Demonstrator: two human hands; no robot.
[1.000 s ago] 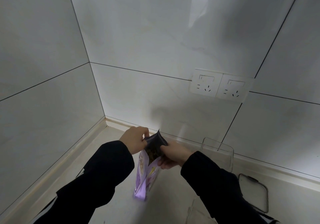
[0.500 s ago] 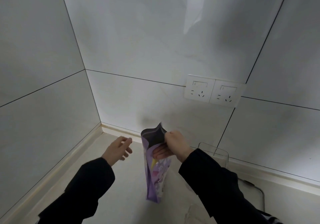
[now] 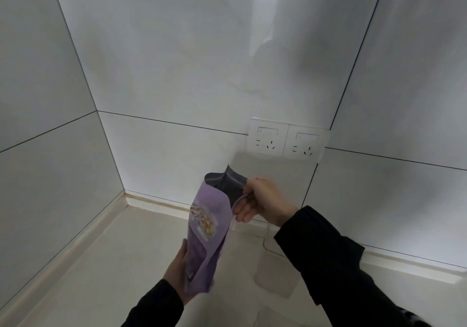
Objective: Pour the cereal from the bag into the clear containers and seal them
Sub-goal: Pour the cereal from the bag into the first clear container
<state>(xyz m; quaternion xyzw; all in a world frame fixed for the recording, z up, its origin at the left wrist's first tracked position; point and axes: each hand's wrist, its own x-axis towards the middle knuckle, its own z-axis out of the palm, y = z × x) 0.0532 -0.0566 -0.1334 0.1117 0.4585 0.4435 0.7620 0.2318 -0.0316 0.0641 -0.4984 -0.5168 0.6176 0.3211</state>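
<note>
Nearest: left hand [image 3: 180, 273] cups the lower back of the purple cereal bag [image 3: 208, 228], fingers behind the film w/ only palm and thumb side showing; it reads as a support hold on the base. Bag is lifted clear of the counter [image 3: 106, 263], roughly upright w/ a slight tilt, mouth open at top showing a dark grey liner. Right hand [image 3: 260, 200] pinches the bag's top edge at the right side of the mouth, fingers curled on the rim. Handling est.: thin flexible laminate pouch, light, glossy and likely slippery; walls crumple, so load shifts when tipped. Best hold pts: base for weight, rim corner to shape a spout. Contents loose and dry, prob. run fast once tilted. Right of the bag, partly behind the right forearm, stands a clear container [image 3: 275, 266]: rigid transparent plastic, rounded-rectangular, lid off; fill level can't be read. Counter is smooth pale stone-look w/ a raised back lip. Farthest: large glossy white wall tiles [image 3: 177, 74] w/ dark thin joints, and a double socket plate [image 3: 286, 141].
</note>
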